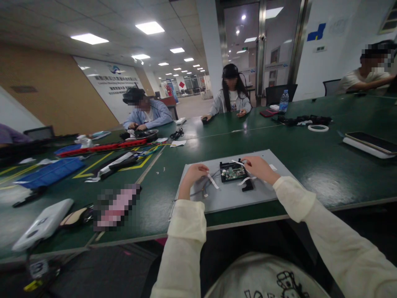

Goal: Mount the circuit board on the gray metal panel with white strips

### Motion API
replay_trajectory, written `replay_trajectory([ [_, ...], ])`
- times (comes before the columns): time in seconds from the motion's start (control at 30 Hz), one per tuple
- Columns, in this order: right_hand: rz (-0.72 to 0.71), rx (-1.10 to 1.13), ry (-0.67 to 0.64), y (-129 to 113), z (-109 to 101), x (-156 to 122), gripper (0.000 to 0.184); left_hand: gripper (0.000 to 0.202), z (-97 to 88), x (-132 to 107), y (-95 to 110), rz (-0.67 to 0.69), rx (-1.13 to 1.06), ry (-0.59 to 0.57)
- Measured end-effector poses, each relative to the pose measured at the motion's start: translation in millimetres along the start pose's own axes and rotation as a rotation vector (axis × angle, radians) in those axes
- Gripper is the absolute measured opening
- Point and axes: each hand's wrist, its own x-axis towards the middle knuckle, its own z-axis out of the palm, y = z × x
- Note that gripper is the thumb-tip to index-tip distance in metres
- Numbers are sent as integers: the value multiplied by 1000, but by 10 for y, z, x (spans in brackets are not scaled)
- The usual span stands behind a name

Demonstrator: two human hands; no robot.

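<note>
A grey metal panel [223, 198] lies flat on the green table [310, 165] in front of me. A small green circuit board [232, 172] in a black frame sits on it, with white flat cables and thin wires running off to the left. My left hand [194, 176] is closed in a pinch on a white flat cable [212, 181] left of the board. My right hand [259, 167] rests at the board's right edge, fingers curled on another white cable strip [246, 181]. A small black part [248, 186] lies just below it.
Three other people sit around the table, two opposite and one at the far right. A water bottle [283, 101], a tape ring [318, 128], a phone on a white box [370, 144], blue trays [49, 171] and a white device [43, 223] lie about.
</note>
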Motion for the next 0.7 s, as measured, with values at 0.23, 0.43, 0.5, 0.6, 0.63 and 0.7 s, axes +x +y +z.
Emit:
replay_trajectory([
  [0.23, -153, 75, 79, -33, 81, 9, 31, 18, -81, -150, 141, -68, -153, -33],
  [0.43, -378, 191, 45, -127, 166, -30, 31, 20, -141, -200, 170, -75, -265, -59],
  [0.5, -416, 206, 21, -159, 169, -44, 32, 20, -140, -191, 156, -98, -235, -49],
  [0.6, -467, 226, -16, -234, 129, -61, 33, 18, -126, -170, 126, -131, -172, -39],
  [0.63, -485, 232, -23, -273, 109, -66, 34, 19, -120, -161, 113, -136, -153, -35],
  [0.7, -527, 233, -32, -375, 72, -77, 36, 20, -111, -144, 84, -131, -121, -32],
])
